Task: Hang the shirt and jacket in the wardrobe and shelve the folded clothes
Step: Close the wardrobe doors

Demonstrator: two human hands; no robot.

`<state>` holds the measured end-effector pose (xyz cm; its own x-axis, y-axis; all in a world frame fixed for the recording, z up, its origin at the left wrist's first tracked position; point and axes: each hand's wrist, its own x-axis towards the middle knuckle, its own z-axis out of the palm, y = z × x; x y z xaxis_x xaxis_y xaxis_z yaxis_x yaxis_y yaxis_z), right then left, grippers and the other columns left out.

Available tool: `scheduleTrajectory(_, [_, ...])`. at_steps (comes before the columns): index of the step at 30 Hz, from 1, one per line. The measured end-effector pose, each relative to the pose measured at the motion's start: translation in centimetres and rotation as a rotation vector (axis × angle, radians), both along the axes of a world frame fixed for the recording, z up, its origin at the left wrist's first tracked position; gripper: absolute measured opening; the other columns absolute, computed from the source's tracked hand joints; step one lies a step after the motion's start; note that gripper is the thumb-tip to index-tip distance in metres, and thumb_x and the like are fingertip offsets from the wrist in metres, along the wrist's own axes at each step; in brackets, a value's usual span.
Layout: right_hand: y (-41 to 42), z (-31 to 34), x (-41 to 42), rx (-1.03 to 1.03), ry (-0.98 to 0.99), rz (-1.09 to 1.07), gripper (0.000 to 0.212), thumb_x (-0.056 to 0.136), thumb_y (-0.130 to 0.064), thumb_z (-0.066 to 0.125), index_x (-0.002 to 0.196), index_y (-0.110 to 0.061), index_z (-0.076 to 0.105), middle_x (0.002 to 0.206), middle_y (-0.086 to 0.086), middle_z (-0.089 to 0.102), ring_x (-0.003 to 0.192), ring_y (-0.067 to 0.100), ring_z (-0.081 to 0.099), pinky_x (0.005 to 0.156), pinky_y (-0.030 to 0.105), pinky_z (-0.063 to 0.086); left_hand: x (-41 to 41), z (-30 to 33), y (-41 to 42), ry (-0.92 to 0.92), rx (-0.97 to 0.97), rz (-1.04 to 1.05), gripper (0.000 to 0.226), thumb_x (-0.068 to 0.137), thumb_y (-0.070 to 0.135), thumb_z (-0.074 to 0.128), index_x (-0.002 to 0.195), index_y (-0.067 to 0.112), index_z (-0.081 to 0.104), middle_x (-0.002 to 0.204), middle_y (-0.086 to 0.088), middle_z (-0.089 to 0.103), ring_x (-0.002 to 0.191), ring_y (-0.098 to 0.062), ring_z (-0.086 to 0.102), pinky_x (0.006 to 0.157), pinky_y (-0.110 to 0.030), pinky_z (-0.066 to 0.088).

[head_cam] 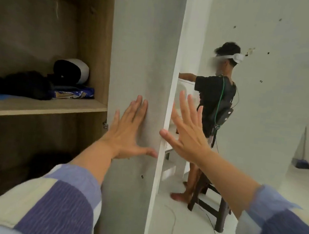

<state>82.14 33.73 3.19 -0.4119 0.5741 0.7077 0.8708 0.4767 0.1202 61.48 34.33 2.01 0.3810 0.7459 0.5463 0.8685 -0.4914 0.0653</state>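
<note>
We're right up at the wood-grain wardrobe (93,34), its pale grey door (144,58) swung open edge-on to us. Our left hand (129,133) lies flat on the door's inner face, fingers (138,105) straight and spread, thumb reaching toward the door's white edge, grasping nothing. Our right hand (186,137) is up just past that edge, fingers (182,104) released and fanned wide, thumb close to the edge; whether it touches we cannot tell. Both arms wear blue, purple and cream block-patterned sleeves (64,202).

Inside, on the light wooden shelf (55,106), the folded clothes sit stacked: a dark black bundle (25,84) on the left and a folded blue patterned cloth (74,92) beside it. On the blue cloth, against the side wall, rests a white-and-black rounded headset-like object (72,70). Below the shelf it's dim, with something dark low down that we cannot make out.

Beyond the door, another person in a black T-shirt (213,96) stands facing away, wearing a white head strap, with a dark wooden stool (215,203) beside them on the white floor (276,186). A blue broom (302,163) leans against the far wall.
</note>
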Motion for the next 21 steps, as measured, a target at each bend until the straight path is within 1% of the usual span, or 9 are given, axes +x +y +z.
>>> scheduleTrajectory(1, [0.0,0.0,-1.3,0.007,0.007,0.071,0.081,0.084,-0.075,0.009,0.148,-0.032,-0.016,0.155,0.000,-0.028,0.143,0.024,-0.026,0.115,0.057,-0.012,-1.5,0.0,-1.1,0.035,0.031,0.029,0.131,0.058,0.088,0.046,0.140,0.028,-0.036,0.146,0.009,-0.044,0.140,-0.016,-0.031,0.116,-0.053,-0.010])
scheduleTrajectory(3, [-0.2,0.0,-4.4,0.031,0.032,0.210,0.078,0.085,-0.074,0.008,0.145,-0.034,-0.024,0.156,0.001,-0.024,0.145,0.025,-0.022,0.115,0.059,-0.007,-4.3,0.0,-3.4,0.120,0.082,0.096,0.120,0.065,0.086,0.041,0.143,0.030,-0.030,0.150,0.009,-0.038,0.143,-0.014,-0.025,0.116,-0.054,-0.008])
scheduleTrajectory(5, [-0.5,-0.4,-7.9,0.044,0.077,0.336,0.075,0.087,-0.072,0.008,0.141,-0.037,-0.030,0.155,0.000,-0.023,0.146,0.026,-0.019,0.115,0.060,-0.006,-7.1,0.0,-5.7,0.232,0.143,0.179,0.110,0.072,0.085,0.034,0.146,0.030,-0.026,0.153,0.009,-0.032,0.144,-0.013,-0.022,0.116,-0.056,-0.006])
scheduleTrajectory(8, [-1.0,-0.8,-13.1,0.048,0.128,0.439,0.077,0.089,-0.068,0.012,0.146,-0.031,-0.023,0.158,0.004,-0.018,0.146,0.024,-0.018,0.116,0.057,-0.007,-11.1,0.4,-9.1,0.373,0.204,0.300,0.096,0.079,0.082,0.022,0.146,0.030,-0.023,0.156,0.009,-0.022,0.145,-0.013,-0.018,0.116,-0.057,-0.007])
scheduleTrajectory(10, [-1.5,-0.8,-16.4,0.058,0.129,0.478,0.078,0.090,-0.067,0.015,0.149,-0.027,-0.017,0.159,0.005,-0.015,0.146,0.024,-0.017,0.116,0.056,-0.008,-13.4,0.7,-11.1,0.419,0.209,0.366,0.089,0.082,0.079,0.017,0.146,0.029,-0.020,0.156,0.009,-0.016,0.145,-0.013,-0.016,0.116,-0.056,-0.009])
scheduleTrajectory(12, [-1.8,-0.7,-19.2,0.047,0.122,0.524,0.077,0.091,-0.066,0.015,0.148,-0.027,-0.017,0.159,0.005,-0.017,0.146,0.023,-0.018,0.116,0.054,-0.009,-15.0,0.8,-12.7,0.423,0.198,0.425,0.086,0.084,0.075,0.016,0.148,0.027,-0.017,0.156,0.009,-0.013,0.145,-0.012,-0.018,0.116,-0.055,-0.010])
scheduleTrajectory(15, [-2.1,-0.7,-23.3,0.039,0.111,0.551,0.074,0.093,-0.061,0.019,0.147,-0.029,-0.020,0.158,0.005,-0.023,0.145,0.023,-0.022,0.115,0.052,-0.012,-16.9,0.5,-13.8,0.384,0.182,0.554,0.092,0.083,0.075,0.022,0.150,0.022,-0.013,0.157,0.006,-0.016,0.143,-0.012,-0.023,0.115,-0.056,-0.012])
scheduleTrajectory(19, [-1.8,-0.7,-27.9,0.027,0.118,0.555,0.067,0.097,-0.055,0.020,0.148,-0.032,-0.018,0.157,0.004,-0.024,0.145,0.023,-0.022,0.116,0.053,-0.010,-19.5,0.0,-13.9,0.251,0.220,0.761,0.107,0.078,0.077,0.035,0.146,0.020,-0.025,0.155,0.002,-0.029,0.142,-0.015,-0.027,0.111,-0.056,-0.020])
scheduleTrajectory(21, [-1.3,-0.7,-29.8,0.019,0.097,0.549,0.065,0.098,-0.054,0.019,0.148,-0.034,-0.018,0.157,0.004,-0.025,0.144,0.023,-0.023,0.116,0.055,-0.007,-21.4,0.1,-13.8,0.187,0.240,0.854,0.118,0.073,0.080,0.040,0.143,0.018,-0.032,0.152,0.001,-0.035,0.142,-0.018,-0.028,0.110,-0.058,-0.020])
